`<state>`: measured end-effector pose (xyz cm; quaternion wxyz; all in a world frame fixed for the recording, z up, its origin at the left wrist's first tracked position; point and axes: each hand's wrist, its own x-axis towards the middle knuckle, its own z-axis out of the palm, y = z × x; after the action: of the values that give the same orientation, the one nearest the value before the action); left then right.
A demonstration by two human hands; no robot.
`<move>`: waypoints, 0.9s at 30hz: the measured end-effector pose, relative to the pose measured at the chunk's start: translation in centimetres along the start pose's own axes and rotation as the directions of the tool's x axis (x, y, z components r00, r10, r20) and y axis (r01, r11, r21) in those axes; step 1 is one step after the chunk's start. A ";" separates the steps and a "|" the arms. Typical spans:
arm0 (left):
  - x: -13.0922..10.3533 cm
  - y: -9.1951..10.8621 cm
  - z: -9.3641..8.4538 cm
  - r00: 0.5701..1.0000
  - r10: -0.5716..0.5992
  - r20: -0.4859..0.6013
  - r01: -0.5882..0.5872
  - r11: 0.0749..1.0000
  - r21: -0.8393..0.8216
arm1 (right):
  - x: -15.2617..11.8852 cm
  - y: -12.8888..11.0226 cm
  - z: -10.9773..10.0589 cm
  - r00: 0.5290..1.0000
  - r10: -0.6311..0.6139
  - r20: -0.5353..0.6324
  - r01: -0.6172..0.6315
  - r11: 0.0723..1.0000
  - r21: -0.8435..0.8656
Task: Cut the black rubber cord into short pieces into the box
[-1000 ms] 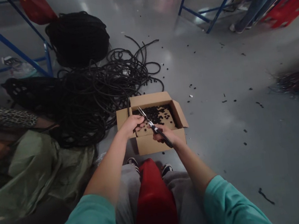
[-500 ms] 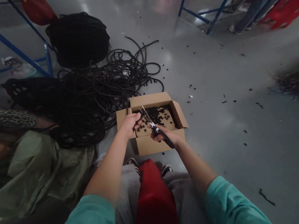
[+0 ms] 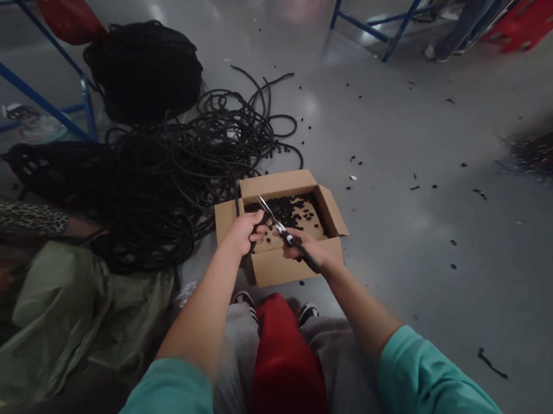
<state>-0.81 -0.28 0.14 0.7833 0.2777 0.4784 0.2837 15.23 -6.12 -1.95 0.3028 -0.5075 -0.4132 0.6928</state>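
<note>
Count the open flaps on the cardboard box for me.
4: the far flap, the near flap, the right flap, and the left flap, partly covered by the left hand. No flap looks fully hidden.

I wear the camera on my head; it looks forward and down between my sleeves (image 3: 160, 409). My left hand (image 3: 244, 231), right hand (image 3: 314, 247) and the box (image 3: 277, 269) sit near mid-view; floor (image 3: 400, 232) stretches beyond toward a blue frame (image 3: 416, 4).

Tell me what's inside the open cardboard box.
Small black pieces lie inside the cardboard box. The left hand, right hand and scissors hide whatever lies beneath them.
</note>
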 end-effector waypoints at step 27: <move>1.1 -1.3 0.6 0.983 0.176 -0.050 -0.163 0.966 0.203 | 0.2 -0.1 -0.1 0.997 0.020 -0.068 -0.022 0.999 -0.033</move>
<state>0.43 -0.49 -1.22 0.7079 0.3842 0.5051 0.3100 15.22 -5.87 -2.01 0.3007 -0.5401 -0.4089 0.6713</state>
